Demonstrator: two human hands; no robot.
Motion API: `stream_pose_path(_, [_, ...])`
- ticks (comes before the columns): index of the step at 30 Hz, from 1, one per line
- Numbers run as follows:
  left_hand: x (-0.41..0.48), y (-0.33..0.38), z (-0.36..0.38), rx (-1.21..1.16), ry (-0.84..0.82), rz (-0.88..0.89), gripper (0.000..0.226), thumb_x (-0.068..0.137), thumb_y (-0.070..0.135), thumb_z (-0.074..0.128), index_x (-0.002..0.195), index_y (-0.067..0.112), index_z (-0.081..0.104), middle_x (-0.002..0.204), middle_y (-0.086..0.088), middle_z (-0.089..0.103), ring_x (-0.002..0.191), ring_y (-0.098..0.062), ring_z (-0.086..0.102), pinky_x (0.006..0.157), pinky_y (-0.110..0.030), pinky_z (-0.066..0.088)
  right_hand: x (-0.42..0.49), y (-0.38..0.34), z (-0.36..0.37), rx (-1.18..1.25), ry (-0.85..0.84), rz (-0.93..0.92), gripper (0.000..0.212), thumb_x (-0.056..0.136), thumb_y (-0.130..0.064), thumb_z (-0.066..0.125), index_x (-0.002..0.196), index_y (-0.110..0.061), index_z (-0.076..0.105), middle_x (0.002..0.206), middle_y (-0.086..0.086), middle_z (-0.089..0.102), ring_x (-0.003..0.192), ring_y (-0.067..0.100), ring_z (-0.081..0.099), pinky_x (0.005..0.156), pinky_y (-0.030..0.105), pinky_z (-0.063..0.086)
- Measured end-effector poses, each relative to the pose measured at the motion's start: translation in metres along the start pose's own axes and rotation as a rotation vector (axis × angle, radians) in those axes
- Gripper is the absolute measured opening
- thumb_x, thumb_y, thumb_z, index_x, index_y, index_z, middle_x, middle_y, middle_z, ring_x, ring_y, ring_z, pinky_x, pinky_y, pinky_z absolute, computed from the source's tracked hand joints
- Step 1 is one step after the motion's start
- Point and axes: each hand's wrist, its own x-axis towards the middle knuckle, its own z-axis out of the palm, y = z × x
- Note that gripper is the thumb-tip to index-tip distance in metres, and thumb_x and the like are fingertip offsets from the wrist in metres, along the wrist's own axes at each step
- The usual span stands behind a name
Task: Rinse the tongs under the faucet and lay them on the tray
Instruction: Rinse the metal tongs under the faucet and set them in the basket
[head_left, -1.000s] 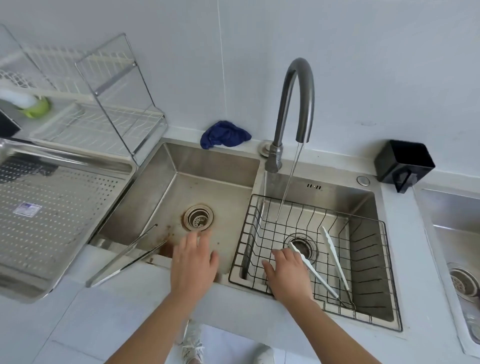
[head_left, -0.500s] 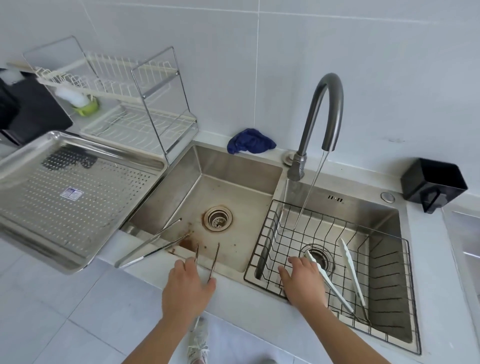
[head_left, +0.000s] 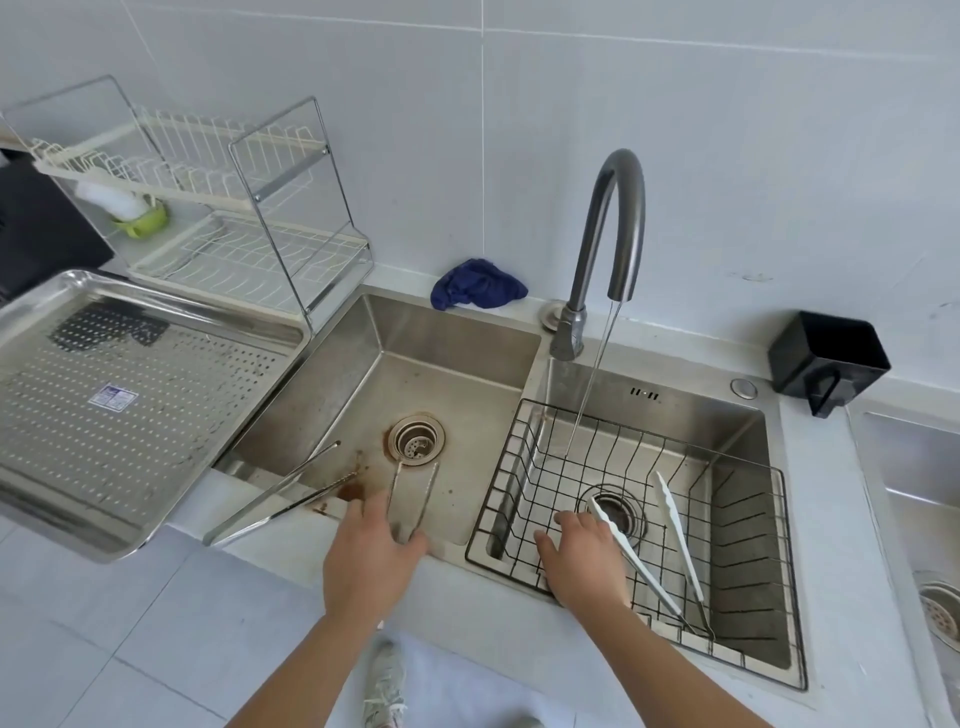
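A person stands at a double steel sink (head_left: 457, 332), the left hand (head_left: 371, 558) closed around the near end of a small pair of metal tongs (head_left: 414, 496) at the front edge of the left basin, their two tips pointing toward the drain (head_left: 415, 439). The right hand (head_left: 582, 556) rests flat, fingers spread and holding nothing, on the front rim of a black wire basket (head_left: 748, 525) set in the right basin, just beside white-tipped tongs (head_left: 644, 558) lying inside it. A thin stream runs from the curved faucet (head_left: 613, 228) into the basket's far left corner. The step in hand appears to be the pick-up, with rinsing not yet begun. The next move would likely call for lifting the small tongs clear of the basin and carrying them right, over the divider, into the stream. A longer pair of metal tongs (head_left: 275, 493) leans across the left basin's front left corner, close to the left hand, and could be knocked on the way up. The perforated steel tray (head_left: 150, 519) sits on the counter at the left, overhanging its front edge, its surface bare and open for laying the tongs down. A wire dish rack (head_left: 291, 171) stands behind the tray, a blue cloth (head_left: 475, 283) by the faucet base and a black holder (head_left: 828, 358) at the sink's far right corner.
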Motion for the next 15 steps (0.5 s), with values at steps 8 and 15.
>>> stream_pose_path(8, [0.017,0.061,-0.013,-1.171,-0.513,-0.404,0.027,0.09,0.029,0.057,0.105,0.009,0.066,0.075,-0.011,0.06,0.063,-0.023,0.061,0.06,-0.038,0.054,0.003,-0.002,-0.009,0.267,-0.065,0.116,0.044,0.1,-0.045,0.055,0.136,-0.021,0.059,0.13,-0.004,0.062,0.127,0.018,0.05,0.1,0.034,0.046])
stream_pose_path(15, [0.037,0.1,-0.001,-1.114,-0.661,-0.292,0.026,0.099,0.027,0.06,0.109,0.005,0.067,0.077,-0.012,0.064,0.064,-0.023,0.063,0.054,-0.034,0.049,0.026,-0.047,-0.059,0.932,-0.041,0.179,0.022,0.102,-0.032,0.058,0.111,-0.017,0.072,0.092,-0.003,0.077,0.078,0.005,0.067,0.072,0.025,0.055])
